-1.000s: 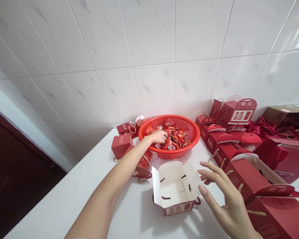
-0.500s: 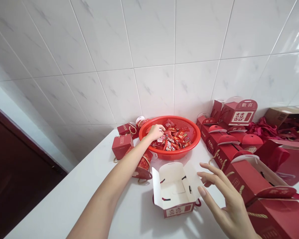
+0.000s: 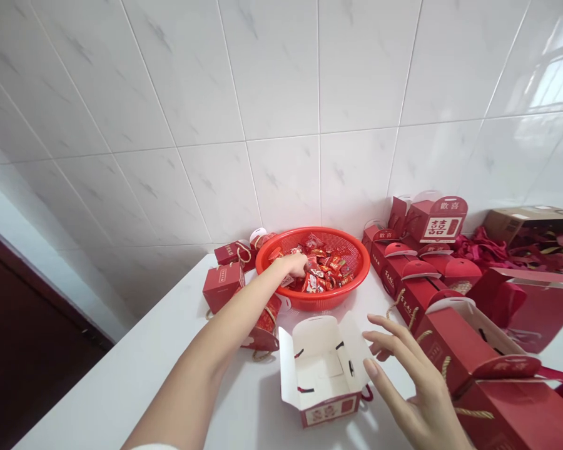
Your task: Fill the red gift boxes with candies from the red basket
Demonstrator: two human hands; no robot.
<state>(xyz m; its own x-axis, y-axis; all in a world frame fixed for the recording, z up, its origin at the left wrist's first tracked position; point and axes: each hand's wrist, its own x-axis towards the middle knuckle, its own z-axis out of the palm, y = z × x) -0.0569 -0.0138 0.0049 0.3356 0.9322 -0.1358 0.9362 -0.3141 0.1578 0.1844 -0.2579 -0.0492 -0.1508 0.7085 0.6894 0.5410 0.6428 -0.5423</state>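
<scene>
Picking sweets [image 3: 316, 281], 12 o'clock: L hand [image 3: 294, 265] curled, can't tell grip. R hand [image 3: 415, 378] fingers spread; steady box [image 3: 329, 410] lightly, 3 o'clock.

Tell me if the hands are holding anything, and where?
I can't tell for the left hand, down among sweets. The right hand, open beside the box, grips nothing.

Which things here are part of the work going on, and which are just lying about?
In use, it seems:
left hand, reaching among the wrapped sweets
red basket holding them
open box
right hand, beside its flap

Probably just lying about:
red boxes on the right
red boxes on the left
cardboard box
</scene>
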